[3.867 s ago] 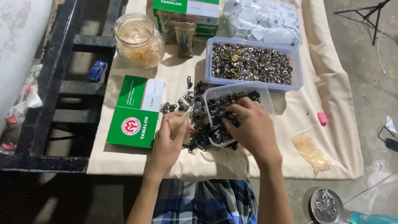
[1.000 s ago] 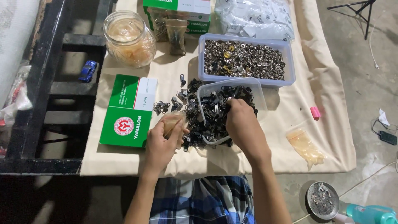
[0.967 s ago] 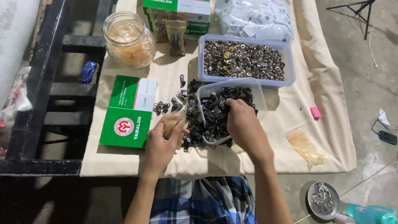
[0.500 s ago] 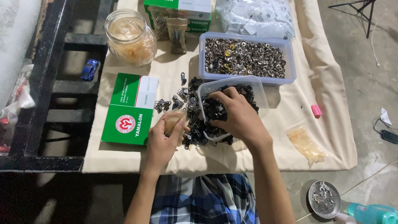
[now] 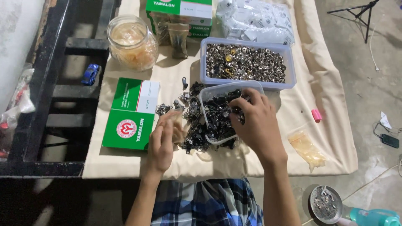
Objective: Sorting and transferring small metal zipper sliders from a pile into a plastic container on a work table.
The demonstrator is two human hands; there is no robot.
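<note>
Black metal clips [image 5: 197, 125] lie heaped on the cream cloth [image 5: 318, 142] and fill a tilted clear tub [image 5: 228, 113] at mid-bench. Right hand [image 5: 255, 121] is in the tub, fingers curled among the clips; whether its grip is closed on one, I cannot tell. Left hand [image 5: 163, 140] sits just left of the heap, fingers pinched together on a small clear bag [image 5: 178, 127].

Judgement: this looks like picking clips out to bag them.
- Pinch single pieces from the top of the pile, not a raked handful.
- Keep the bag mouth open and close beside the tub rim.
- Steady the tub; tilted as it is, it could spill more onto the cloth.

Far side: a tray of silver fasteners [image 5: 247, 62], a glass jar [image 5: 132, 42], green boxes [image 5: 132, 113].
</note>
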